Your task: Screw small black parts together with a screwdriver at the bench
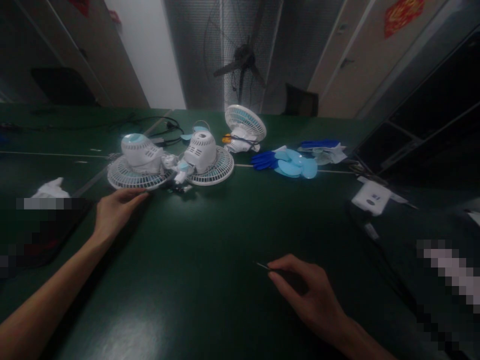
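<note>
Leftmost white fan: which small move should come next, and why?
Perhaps the left hand should draw the leftmost white fan nearer: the fingertips are at its guard's near rim, while the right hand holds a slim metal-tipped tool away from it.

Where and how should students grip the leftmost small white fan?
Probably by its rounded motor housing, from above and the left: the fan lies grille-down with that housing uppermost, while a neighbouring fan crowds its right side.
</note>
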Motion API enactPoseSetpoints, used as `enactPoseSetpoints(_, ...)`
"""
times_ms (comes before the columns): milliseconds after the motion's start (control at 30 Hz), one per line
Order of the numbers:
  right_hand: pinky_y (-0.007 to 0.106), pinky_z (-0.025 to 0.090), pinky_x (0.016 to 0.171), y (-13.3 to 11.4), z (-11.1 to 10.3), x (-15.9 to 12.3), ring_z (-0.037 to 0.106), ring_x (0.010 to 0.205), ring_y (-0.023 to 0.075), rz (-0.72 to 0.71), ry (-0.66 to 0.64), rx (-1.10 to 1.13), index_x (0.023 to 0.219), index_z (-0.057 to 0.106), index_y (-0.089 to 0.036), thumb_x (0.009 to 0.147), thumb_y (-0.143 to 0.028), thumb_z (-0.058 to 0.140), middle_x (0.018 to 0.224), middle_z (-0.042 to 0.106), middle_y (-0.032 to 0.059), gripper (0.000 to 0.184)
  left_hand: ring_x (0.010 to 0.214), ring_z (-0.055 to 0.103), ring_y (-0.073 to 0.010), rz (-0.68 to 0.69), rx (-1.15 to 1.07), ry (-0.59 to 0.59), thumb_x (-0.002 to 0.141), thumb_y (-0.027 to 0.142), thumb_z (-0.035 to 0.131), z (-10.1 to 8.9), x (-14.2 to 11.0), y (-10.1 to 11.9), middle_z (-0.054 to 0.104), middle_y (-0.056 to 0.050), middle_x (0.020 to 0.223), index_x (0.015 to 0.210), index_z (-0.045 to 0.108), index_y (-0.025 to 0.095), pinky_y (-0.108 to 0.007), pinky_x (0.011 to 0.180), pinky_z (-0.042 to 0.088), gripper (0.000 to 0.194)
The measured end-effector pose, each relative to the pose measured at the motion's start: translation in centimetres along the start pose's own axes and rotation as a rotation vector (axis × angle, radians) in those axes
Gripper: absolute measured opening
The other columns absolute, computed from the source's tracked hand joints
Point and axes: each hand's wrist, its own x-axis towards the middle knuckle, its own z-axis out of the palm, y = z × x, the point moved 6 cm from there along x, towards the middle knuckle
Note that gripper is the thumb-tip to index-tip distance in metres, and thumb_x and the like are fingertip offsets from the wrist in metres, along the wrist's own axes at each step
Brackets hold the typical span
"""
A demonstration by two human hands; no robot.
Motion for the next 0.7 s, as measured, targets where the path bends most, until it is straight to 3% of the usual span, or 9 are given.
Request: enactPoseSetpoints(700,0.027,0.055,0.06,-0.11,0.03,0.07,0.073,0.068,0.0179,0.003,-0.008,-0.006,0.104,0.073,-0.024,0.097,-0.028,0.066,0.084,0.077,0.0017,0.011,0.103,0.072,-0.0277,-0.052,-0.048,-0.021,0.079,0.054,0.078,0.17,0.16,-0.61,0.079,-0.007,0.112,0.122,0.076,0.019,-0.032,0.088,0.054,0.055)
